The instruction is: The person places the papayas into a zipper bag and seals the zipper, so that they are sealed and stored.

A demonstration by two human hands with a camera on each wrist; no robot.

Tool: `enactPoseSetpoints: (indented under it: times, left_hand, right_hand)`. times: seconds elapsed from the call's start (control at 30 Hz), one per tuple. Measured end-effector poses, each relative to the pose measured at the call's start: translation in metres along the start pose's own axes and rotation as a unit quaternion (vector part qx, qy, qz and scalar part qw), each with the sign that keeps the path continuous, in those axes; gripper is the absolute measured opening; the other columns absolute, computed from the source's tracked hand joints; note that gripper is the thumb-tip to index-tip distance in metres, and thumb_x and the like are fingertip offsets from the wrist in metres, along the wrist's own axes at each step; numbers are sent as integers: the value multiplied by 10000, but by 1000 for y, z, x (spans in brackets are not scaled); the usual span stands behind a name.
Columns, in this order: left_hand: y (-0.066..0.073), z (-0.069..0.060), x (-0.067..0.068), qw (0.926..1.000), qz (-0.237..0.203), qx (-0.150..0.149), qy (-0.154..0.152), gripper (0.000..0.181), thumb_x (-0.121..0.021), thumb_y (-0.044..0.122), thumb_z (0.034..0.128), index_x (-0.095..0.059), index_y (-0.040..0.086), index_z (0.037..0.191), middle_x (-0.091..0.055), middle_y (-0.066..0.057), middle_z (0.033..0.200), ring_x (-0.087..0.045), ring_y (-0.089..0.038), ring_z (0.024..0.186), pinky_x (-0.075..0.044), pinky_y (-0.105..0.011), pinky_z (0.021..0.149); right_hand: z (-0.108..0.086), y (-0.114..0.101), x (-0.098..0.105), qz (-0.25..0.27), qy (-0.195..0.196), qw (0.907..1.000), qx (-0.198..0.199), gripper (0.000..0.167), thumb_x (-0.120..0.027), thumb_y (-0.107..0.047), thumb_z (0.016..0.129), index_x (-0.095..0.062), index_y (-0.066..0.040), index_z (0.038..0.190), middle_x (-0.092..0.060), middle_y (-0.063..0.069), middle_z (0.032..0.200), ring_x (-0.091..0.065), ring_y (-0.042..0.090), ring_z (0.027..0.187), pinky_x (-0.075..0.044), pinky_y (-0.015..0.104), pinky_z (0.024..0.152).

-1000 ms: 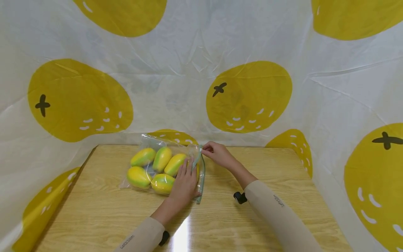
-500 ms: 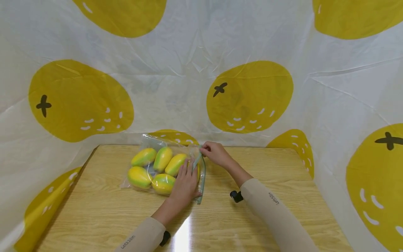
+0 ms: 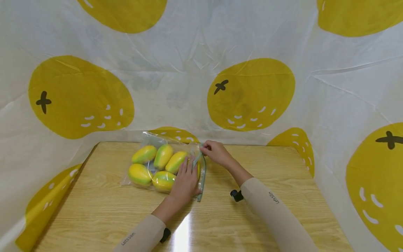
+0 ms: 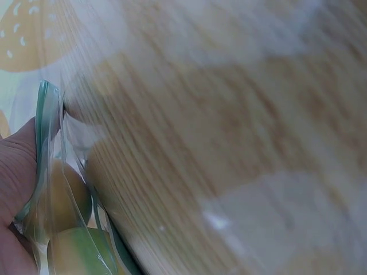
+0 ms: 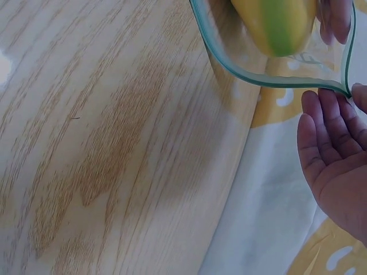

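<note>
A clear zip bag [image 3: 150, 139] with a green zip edge [image 5: 258, 79] lies at the back of the table, left of centre. Several yellow-green mangoes [image 3: 139, 174] are inside it. My left hand [image 3: 183, 183] rests on top of the bag's right part, fingers extended over the mangoes near the zip. In the left wrist view that hand [image 4: 14, 177] lies beside the green edge. My right hand [image 3: 216, 153] pinches the far corner of the zip edge between thumb and fingertips. Seen from the right wrist, the zip edge curves away from the pinched corner, with one mango [image 5: 278, 26] behind it.
The wooden table [image 3: 252, 168] carries the bag. Behind it and at both sides hangs a white cloth [image 3: 170, 87] printed with large yellow fruit. Black wrist cameras [image 3: 237, 195] sit under the sleeves.
My right hand shifted very slightly left at the zip corner, and its forearm swung a little left. My left hand and the mangoes keep their places; the head view tilted slightly.
</note>
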State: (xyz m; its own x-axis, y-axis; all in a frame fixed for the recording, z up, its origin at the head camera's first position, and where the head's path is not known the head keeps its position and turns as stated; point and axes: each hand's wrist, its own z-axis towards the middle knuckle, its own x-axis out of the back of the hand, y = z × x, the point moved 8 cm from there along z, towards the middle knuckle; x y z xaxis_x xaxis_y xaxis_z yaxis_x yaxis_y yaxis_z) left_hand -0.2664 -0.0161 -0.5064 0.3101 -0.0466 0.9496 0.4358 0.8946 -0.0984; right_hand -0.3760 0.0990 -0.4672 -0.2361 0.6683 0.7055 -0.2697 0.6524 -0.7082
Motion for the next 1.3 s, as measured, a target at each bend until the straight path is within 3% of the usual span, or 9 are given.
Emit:
enactPoseSetpoints:
  times: [0.13, 0.37, 0.63, 0.9, 1.0, 1.13, 1.3]
  left_hand:
    - [-1, 0, 1, 9999, -98, 11, 76, 1255, -920, 666, 582, -433, -51, 1490, -321, -291, 1630, -348, -475, 1500, -395, -522, 1188]
    - [-1, -1, -2, 9997, -202, -32, -162, 1162, -864, 677, 673, -448, -3, 1519, -234, -299, 1664, -290, -482, 1525, -368, -534, 1204]
    - [0, -2, 1, 9996, -167, -213, -126, 1163, -820, 664, 752, -308, 89, 1624, -228, -306, 1662, -293, -505, 1515, -385, -553, 1188]
    - [-4, -6, 11, 9970, -272, -647, 330, 1021, -778, 665, 803, -373, 191, 1611, -291, -320, 1633, -370, -542, 1459, -429, -579, 1144]
    - [-9, -8, 17, 9944, -274, -825, 595, 960, -738, 686, 826, -400, 229, 1600, -353, -315, 1605, -427, -543, 1417, -435, -565, 1143]
    - [-20, -9, 26, 9929, -318, -829, 791, 1003, -711, 701, 837, -397, 120, 1592, -445, -297, 1554, -492, -513, 1377, -429, -525, 1159]
    - [-43, -4, 33, 9935, -961, -401, 465, 1086, -699, 625, 895, -236, -65, 1595, -434, -294, 1563, -447, -491, 1427, -377, -516, 1199]
  right_hand:
    - [1, -1, -1, -15, -23, 10000, 36, 236, -622, -334, 1045, -677, -108, 1005, -740, 113, 969, -652, 182, 816, -502, 287, 670]
    - [2, 0, 0, -117, -71, 9997, 195, 268, -616, -314, 1048, -690, -76, 948, -747, 100, 941, -594, 175, 759, -455, 295, 650]
    - [2, 0, 2, -80, -59, 9996, 279, 230, -608, -318, 1052, -691, -128, 952, -746, 80, 940, -609, 160, 783, -474, 306, 678]
    - [1, 0, 3, 128, -119, 9993, 345, 210, -600, -299, 1058, -685, -122, 984, -751, 105, 967, -690, 344, 927, -466, 310, 669]
    - [1, 2, 3, 161, -131, 9992, 332, 205, -596, -296, 1060, -680, -118, 1000, -752, 116, 972, -696, 331, 934, -464, 300, 661]
    - [1, 4, 4, 91, -92, 9994, 322, 207, -598, -293, 1059, -674, -111, 996, -755, 145, 979, -677, 217, 867, -462, 294, 665]
    - [1, 6, 4, 120, -70, 9994, 303, 212, -603, -289, 1056, -670, -102, 979, -755, 160, 973, -675, 244, 858, -448, 302, 656]
